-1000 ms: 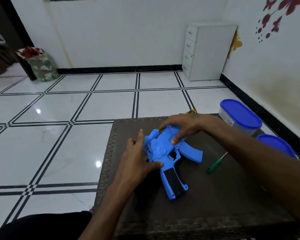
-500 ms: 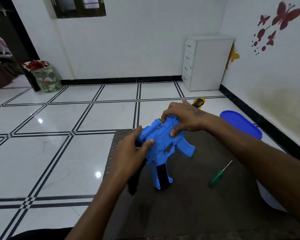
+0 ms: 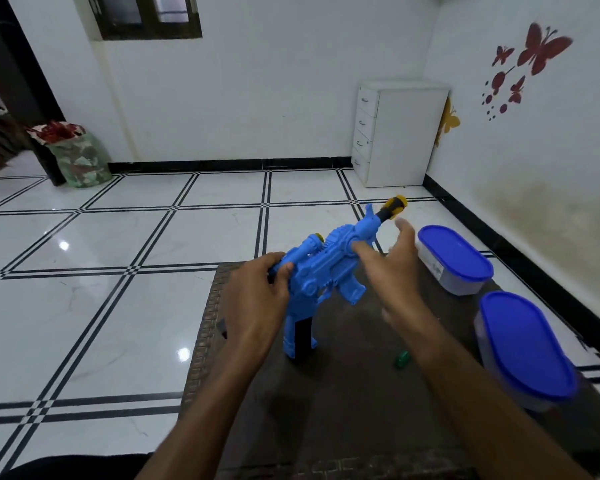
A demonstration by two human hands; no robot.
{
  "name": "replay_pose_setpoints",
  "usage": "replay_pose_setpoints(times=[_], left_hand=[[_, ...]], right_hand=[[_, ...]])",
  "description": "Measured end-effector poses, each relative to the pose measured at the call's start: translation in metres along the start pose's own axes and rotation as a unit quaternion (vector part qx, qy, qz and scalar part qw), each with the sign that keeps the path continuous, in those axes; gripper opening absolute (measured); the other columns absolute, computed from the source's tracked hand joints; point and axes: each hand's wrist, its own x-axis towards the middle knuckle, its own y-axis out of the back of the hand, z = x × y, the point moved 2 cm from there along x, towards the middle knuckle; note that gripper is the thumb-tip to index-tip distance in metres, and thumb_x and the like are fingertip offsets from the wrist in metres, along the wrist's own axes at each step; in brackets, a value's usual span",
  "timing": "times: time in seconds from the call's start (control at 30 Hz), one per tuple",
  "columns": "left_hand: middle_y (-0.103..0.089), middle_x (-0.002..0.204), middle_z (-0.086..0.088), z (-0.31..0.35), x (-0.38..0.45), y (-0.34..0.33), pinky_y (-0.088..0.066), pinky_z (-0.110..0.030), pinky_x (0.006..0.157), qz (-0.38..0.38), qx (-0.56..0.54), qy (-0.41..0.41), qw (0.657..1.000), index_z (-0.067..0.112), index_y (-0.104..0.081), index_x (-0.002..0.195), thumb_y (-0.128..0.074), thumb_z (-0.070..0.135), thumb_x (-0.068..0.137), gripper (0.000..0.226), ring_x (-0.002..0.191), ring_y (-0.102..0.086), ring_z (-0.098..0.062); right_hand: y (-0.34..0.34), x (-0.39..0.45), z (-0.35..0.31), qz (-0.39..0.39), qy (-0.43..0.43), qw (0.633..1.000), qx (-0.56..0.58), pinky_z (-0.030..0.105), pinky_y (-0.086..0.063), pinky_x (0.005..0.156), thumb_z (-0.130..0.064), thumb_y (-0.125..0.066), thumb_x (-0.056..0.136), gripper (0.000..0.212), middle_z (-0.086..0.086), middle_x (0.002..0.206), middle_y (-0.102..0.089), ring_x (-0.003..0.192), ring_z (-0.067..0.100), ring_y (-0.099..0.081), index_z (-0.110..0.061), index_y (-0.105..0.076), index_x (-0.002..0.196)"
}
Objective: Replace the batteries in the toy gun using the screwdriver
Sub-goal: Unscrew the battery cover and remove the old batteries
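The left hand [image 3: 257, 299] is gripping the back end of the blue toy gun [image 3: 323, 268], fingers curled round it, & is holding it up over the dark table [image 3: 326, 393]. The gun's yellow tip is pointing up & away to the right, past the table's far edge. The right hand [image 3: 392, 268] is hanging just beside the gun's middle w/ fingers spread apart & holding nothing; can't tell if a fingertip is touching the gun. It's a bit blurry.

Only the green handle of the screwdriver [image 3: 403, 359] is peeking out from under the right arm, lying on the table near the gun's grip. Two tubs w/ blue lids, the far tub [image 3: 454, 258] & the near tub [image 3: 523, 348], are sitting along the table's right edge. The left side of the table is bare.

Around the table there's a shiny white tile floor [image 3: 101, 306] w/ black lines. A white drawer unit [image 3: 400, 133] is standing in the far corner, & a bag [image 3: 77, 157] is sitting by the dark doorway.
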Motion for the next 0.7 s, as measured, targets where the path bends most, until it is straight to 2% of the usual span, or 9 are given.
replay_pose_setpoints(times=[0.07, 0.13, 0.2, 0.27, 0.33, 0.4, 0.5, 0.63, 0.7], left_hand=[[-0.072, 0.090, 0.009, 0.005, -0.003, -0.002, -0.058, -0.036, 0.070, 0.000, 0.019, -0.033, 0.999, 0.031, -0.069, 0.116, -0.056, 0.039, 0.095, 0.027, 0.080, -0.065, -0.008], [-0.073, 0.093, 0.007, 0.010, -0.008, -0.003, -0.056, -0.034, 0.073, 0.004, 0.023, -0.080, 0.997, 0.029, -0.070, 0.115, -0.059, 0.033, 0.094, 0.024, 0.083, -0.066, -0.011], [-0.074, 0.098, 0.006, 0.010, -0.010, -0.003, -0.053, -0.029, 0.075, 0.014, 0.043, -0.129, 0.991, 0.027, -0.071, 0.114, -0.062, 0.027, 0.092, 0.023, 0.087, -0.067, -0.014], [-0.074, 0.104, 0.008, 0.002, -0.014, -0.007, -0.046, -0.022, 0.077, 0.012, 0.063, -0.172, 0.983, 0.026, -0.072, 0.113, -0.064, 0.023, 0.090, 0.025, 0.092, -0.067, -0.013], [-0.072, 0.112, 0.009, -0.009, -0.020, -0.010, -0.048, -0.020, 0.084, -0.002, 0.053, -0.196, 0.979, 0.023, -0.072, 0.114, -0.062, 0.023, 0.088, 0.027, 0.099, -0.067, -0.011], [-0.071, 0.116, 0.008, -0.018, -0.028, -0.011, -0.054, -0.027, 0.089, -0.020, 0.034, -0.211, 0.977, 0.021, -0.072, 0.116, -0.060, 0.027, 0.088, 0.031, 0.104, -0.067, -0.011], [-0.069, 0.122, 0.003, -0.032, -0.038, -0.013, -0.057, -0.034, 0.089, -0.049, 0.026, -0.247, 0.967, 0.018, -0.072, 0.116, -0.059, 0.029, 0.087, 0.034, 0.108, -0.068, -0.013], [-0.068, 0.122, 0.002, -0.040, -0.052, -0.016, -0.059, -0.034, 0.081, -0.048, 0.060, -0.284, 0.956, 0.016, -0.075, 0.110, -0.068, 0.022, 0.082, 0.029, 0.102, -0.070, -0.014], [-0.069, 0.122, 0.000, -0.041, -0.056, -0.019, -0.059, -0.035, 0.084, -0.047, 0.061, -0.298, 0.951, 0.013, -0.074, 0.110, -0.068, 0.019, 0.083, 0.028, 0.105, -0.069, -0.016]], right_hand=[[-0.006, 0.004, 0.001, -0.062, -0.155, 0.976, 0.138, 0.028, -0.054, 0.081, -0.027, -0.073, 0.086, 0.066, -0.001, 0.127, -0.053, 0.100, 0.011, -0.060, -0.021, -0.034, 0.139], [-0.009, 0.014, 0.000, -0.070, -0.217, 0.958, 0.173, 0.045, -0.055, 0.090, -0.034, -0.077, 0.081, 0.071, 0.005, 0.125, -0.060, 0.105, 0.020, -0.063, -0.017, -0.038, 0.138], [-0.009, 0.021, 0.002, -0.049, -0.252, 0.950, 0.178, 0.048, -0.056, 0.088, -0.033, -0.079, 0.080, 0.072, 0.008, 0.126, -0.058, 0.112, 0.027, -0.060, -0.015, -0.040, 0.138], [-0.007, 0.024, 0.010, -0.034, -0.280, 0.938, 0.203, 0.045, -0.059, 0.075, -0.025, -0.078, 0.082, 0.061, 0.011, 0.122, -0.060, 0.108, 0.030, -0.063, -0.011, -0.046, 0.132], [-0.003, 0.023, 0.021, -0.029, -0.288, 0.931, 0.224, 0.039, -0.059, 0.055, -0.016, -0.077, 0.083, 0.056, 0.015, 0.117, -0.065, 0.101, 0.031, -0.067, -0.007, -0.048, 0.130], [0.000, 0.020, 0.030, -0.020, -0.279, 0.931, 0.234, 0.035, -0.057, 0.046, -0.008, -0.075, 0.083, 0.055, 0.017, 0.111, -0.066, 0.093, 0.031, -0.069, -0.004, -0.047, 0.130], [0.006, 0.015, 0.038, -0.016, -0.262, 0.932, 0.248, 0.034, -0.057, 0.047, 0.000, -0.069, 0.082, 0.044, 0.015, 0.097, -0.066, 0.086, 0.030, -0.070, 0.001, -0.049, 0.120], [0.010, 0.009, 0.047, -0.003, -0.221, 0.928, 0.299, 0.044, -0.062, 0.064, 0.006, -0.066, 0.079, 0.043, 0.017, 0.102, -0.065, 0.095, 0.031, -0.071, -0.004, -0.051, 0.117], [0.011, 0.005, 0.055, -0.001, -0.215, 0.923, 0.320, 0.045, -0.061, 0.068, 0.008, -0.064, 0.081, 0.033, 0.016, 0.100, -0.065, 0.098, 0.032, -0.069, -0.004, -0.053, 0.110]])
